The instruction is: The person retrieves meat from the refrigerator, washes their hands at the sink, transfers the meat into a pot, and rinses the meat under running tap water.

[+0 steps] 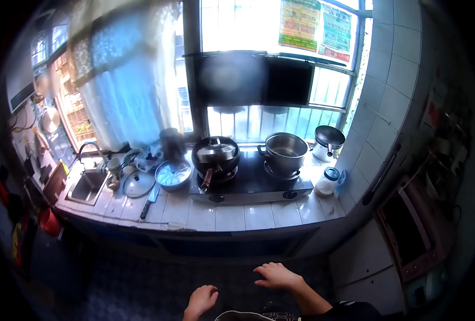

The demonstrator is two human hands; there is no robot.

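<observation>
My left hand (201, 301) hangs low in front of my body, over the dark floor, with its fingers loosely bent and nothing in them. To its right and a little higher is my right hand (278, 276), palm down, fingers apart and holding nothing. Neither hand touches the counter (229, 218) beyond them. On the counter stands a two-burner gas stove (252, 197). Its left burner carries a dark frying pan (199, 160) with a shiny metal lid (216, 152) and a handle pointing toward me. An uncovered steel pot (286, 155) sits on the right burner.
Left of the stove are a metal basin (173, 176), a knife (150, 201), a glass lid (139, 184) and a sink (86, 188). To its right stand a lidded jar (327, 184) and a small pot (328, 151). A pink oven (408, 224) stands at the right.
</observation>
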